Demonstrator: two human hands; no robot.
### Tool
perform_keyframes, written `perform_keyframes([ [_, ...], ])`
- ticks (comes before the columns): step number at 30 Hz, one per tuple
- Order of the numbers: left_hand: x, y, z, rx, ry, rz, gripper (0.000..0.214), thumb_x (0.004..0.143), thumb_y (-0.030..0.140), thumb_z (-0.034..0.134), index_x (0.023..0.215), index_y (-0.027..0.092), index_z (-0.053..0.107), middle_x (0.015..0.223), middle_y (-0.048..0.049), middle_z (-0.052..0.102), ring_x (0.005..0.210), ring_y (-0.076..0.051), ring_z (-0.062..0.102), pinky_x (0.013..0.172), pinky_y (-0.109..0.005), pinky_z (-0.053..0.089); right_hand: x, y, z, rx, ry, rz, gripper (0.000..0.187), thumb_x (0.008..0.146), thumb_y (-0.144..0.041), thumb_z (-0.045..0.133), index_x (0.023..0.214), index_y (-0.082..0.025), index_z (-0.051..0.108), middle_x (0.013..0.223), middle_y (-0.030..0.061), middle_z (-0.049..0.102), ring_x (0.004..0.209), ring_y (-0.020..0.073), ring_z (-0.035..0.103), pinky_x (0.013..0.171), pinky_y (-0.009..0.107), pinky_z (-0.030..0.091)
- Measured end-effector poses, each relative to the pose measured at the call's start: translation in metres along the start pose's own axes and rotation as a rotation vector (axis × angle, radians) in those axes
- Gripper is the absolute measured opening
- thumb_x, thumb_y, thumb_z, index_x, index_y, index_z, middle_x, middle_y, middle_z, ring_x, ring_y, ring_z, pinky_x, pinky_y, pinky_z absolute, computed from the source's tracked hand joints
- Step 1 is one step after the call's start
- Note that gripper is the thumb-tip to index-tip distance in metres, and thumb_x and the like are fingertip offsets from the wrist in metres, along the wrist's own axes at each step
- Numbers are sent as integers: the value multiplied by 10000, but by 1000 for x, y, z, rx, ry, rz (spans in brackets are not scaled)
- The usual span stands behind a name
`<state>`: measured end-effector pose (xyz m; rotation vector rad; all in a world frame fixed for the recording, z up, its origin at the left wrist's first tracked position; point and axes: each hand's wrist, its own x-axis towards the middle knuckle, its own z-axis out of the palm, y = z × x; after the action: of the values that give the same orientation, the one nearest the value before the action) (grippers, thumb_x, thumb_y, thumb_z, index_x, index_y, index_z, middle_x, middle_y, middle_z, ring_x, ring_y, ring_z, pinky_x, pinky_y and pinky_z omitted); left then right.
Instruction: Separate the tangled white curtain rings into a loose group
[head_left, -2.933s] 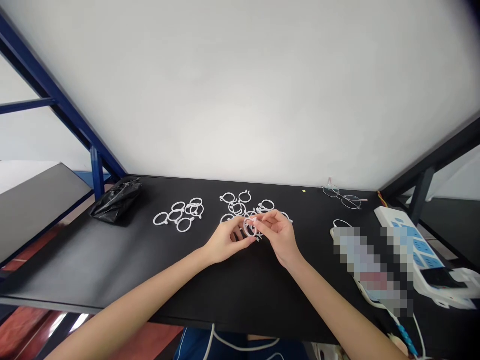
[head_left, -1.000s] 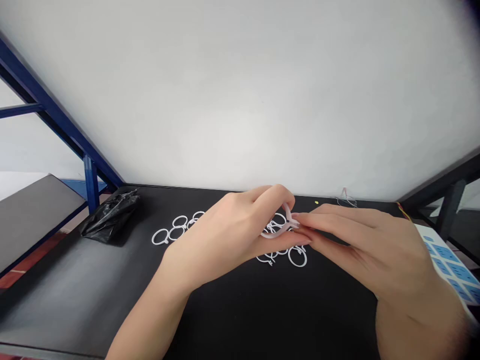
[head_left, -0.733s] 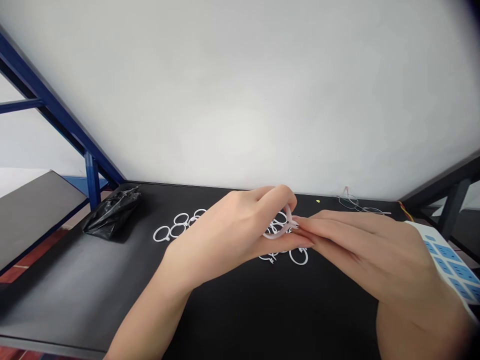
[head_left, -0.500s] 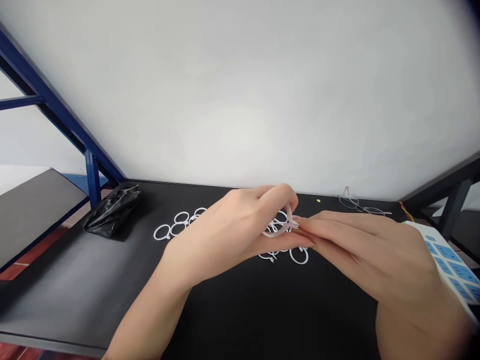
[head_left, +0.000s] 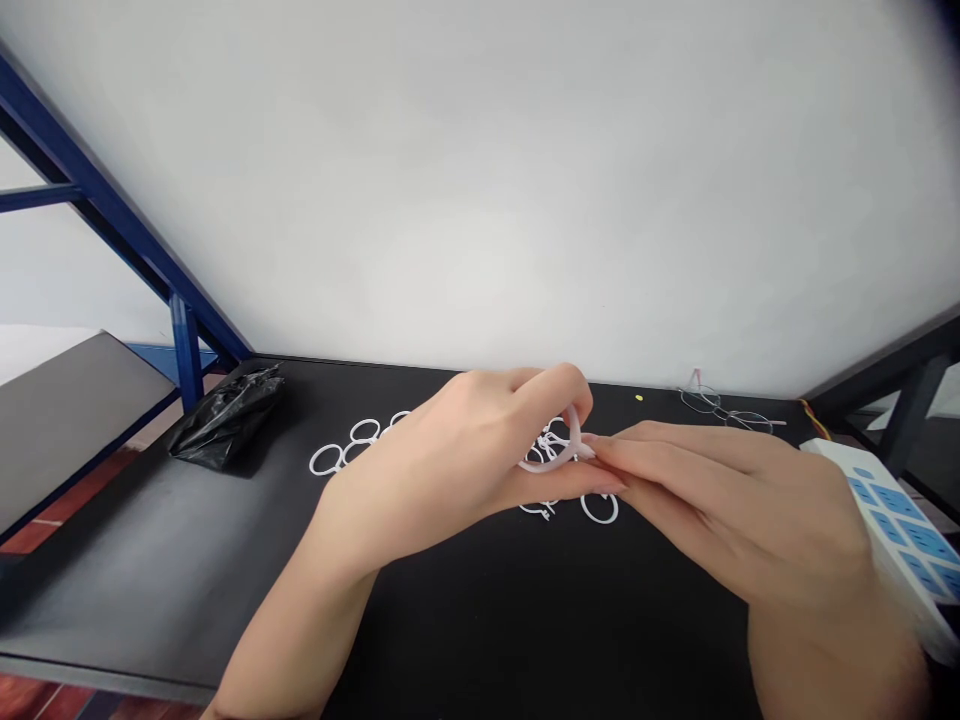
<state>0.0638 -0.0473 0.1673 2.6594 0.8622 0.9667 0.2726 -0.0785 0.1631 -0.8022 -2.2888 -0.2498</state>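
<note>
Hardly any change: L hand [head_left: 450,470] & R hand [head_left: 720,500] fingers still pinch one white ring [head_left: 559,457], seemingly unclosed, above loose rings [head_left: 600,508] toward counter [head_left: 450,620] far edge.

**Black tabletop and what it carries**

Read the matte black table [head_left: 150,560] as a dial from its middle. A crumpled black plastic bag [head_left: 225,420] lies at ten o'clock, near the left edge. A cluster of white rings [head_left: 352,445] sits at eleven, several of them touching. More loose white rings [head_left: 600,508] lie about the centre (partly hidden, so their count is unclear). A small yellow speck [head_left: 638,398] rests at one o'clock. Wire-framed spectacles [head_left: 724,410] lie at two by the far edge, and a white-and-blue power strip [head_left: 892,520] at three.
</note>
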Motion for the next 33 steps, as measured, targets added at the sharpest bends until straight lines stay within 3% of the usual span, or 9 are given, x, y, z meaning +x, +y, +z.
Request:
perform_keyframes([
  [7,3,-3,-2,-12,-110,-32,364,873,549,550,946,193,537,602,64,485,460,-65,378,454,-185,300,-4,9,7,55,-50,16,93,933,-201,561,975,-238,635,778,-9,694,621,120,628,554,230,472],
  [14,2,-14,-7,123,-107,-196,414,843,565,576,978,176,530,591,53,478,470,-98,411,457,-214,287,3,17,29,244,-268,153,170,960,-216,496,868,-174,632,703,1,628,565,103,536,521,231,388],
  [20,-2,-24,-21,121,-9,-245,282,938,310,451,685,186,439,518,69,292,442,-75,256,445,-225,217,9,6,85,292,-531,186,275,951,-185,466,682,-175,519,635,-29,532,563,98,459,557,240,324],
  [26,-3,-20,-22,100,-27,-186,320,861,154,433,570,189,303,523,60,188,476,-79,159,458,-248,186,4,-4,155,333,-603,205,314,925,-151,475,626,-181,384,610,-41,422,549,91,348,541,255,238],
  [29,-1,-21,-19,125,-51,-193,320,832,143,442,557,189,284,517,59,184,480,-80,143,455,-252,178,2,-10,172,296,-622,239,316,930,-150,476,623,-173,405,627,-27,440,586,98,380,570,263,240],
  [33,2,-21,-12,132,-92,-186,348,828,155,439,531,191,262,490,58,192,466,-78,132,441,-257,158,0,-18,180,231,-600,318,293,915,-142,479,625,-166,445,632,-10,473,621,118,418,576,280,217],
])
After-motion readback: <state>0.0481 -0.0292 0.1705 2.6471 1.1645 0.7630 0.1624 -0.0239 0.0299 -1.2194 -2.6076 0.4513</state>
